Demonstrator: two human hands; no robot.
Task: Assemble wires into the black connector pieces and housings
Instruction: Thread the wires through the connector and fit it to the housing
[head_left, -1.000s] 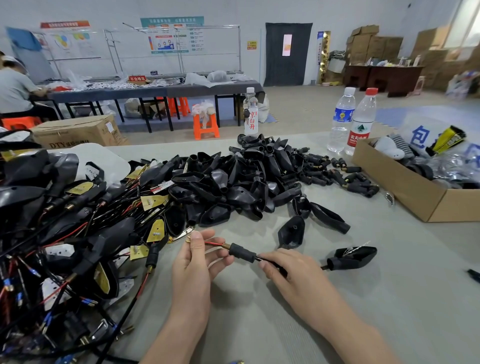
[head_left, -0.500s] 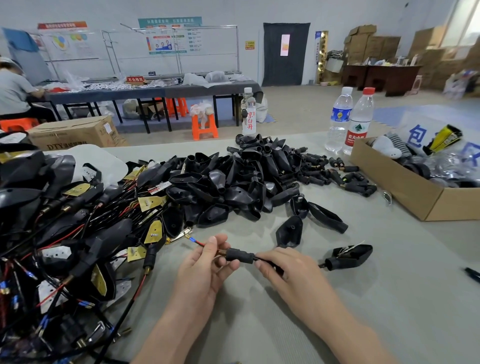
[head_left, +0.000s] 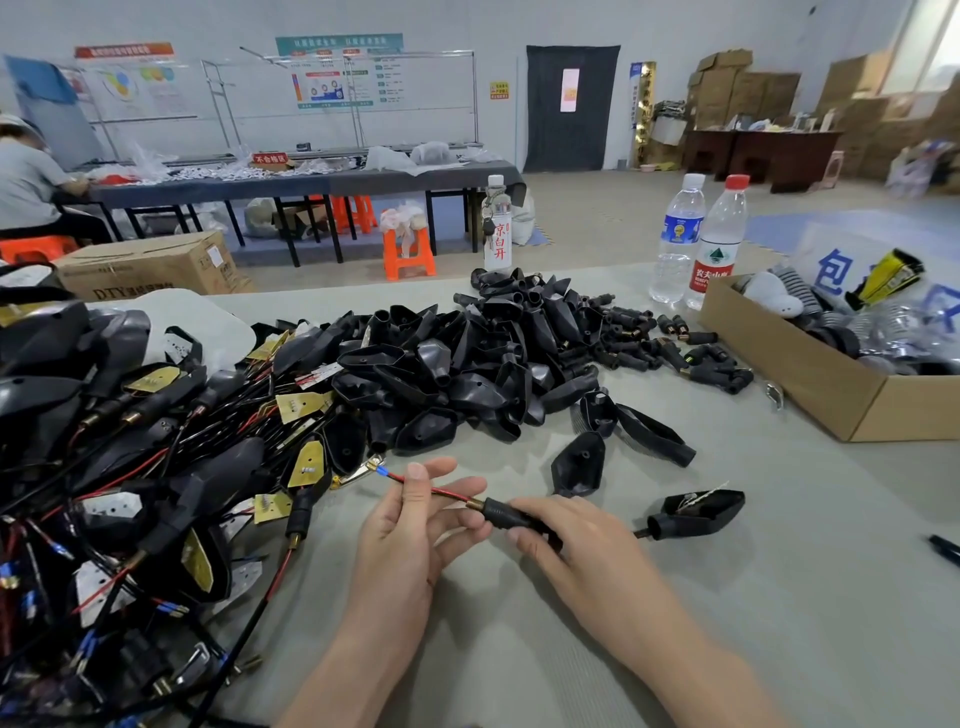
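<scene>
My left hand (head_left: 410, 525) pinches a red and black wire (head_left: 447, 492) with a blue-tipped end, just left of a black connector sleeve (head_left: 506, 515). My right hand (head_left: 576, 545) grips that sleeve and the black cable behind it. The cable runs right to a black housing (head_left: 698, 514) lying open on the table with thin wires inside. Another empty housing (head_left: 579, 462) lies just beyond my hands. A large pile of black housings (head_left: 467, 358) fills the middle of the table. Small black connector pieces (head_left: 675, 348) lie scattered at the pile's right.
A heap of wired assemblies with gold plates (head_left: 130, 467) crowds the left. A cardboard box (head_left: 810, 379) of parts stands at the right, two water bottles (head_left: 698, 244) behind it and a third bottle (head_left: 497, 228) at the far edge. A black pen (head_left: 945, 548) lies far right.
The sleeve has slid right along the cable, and more red wire with its blue tip now shows beyond my left fingers. Both hands shifted slightly right.
</scene>
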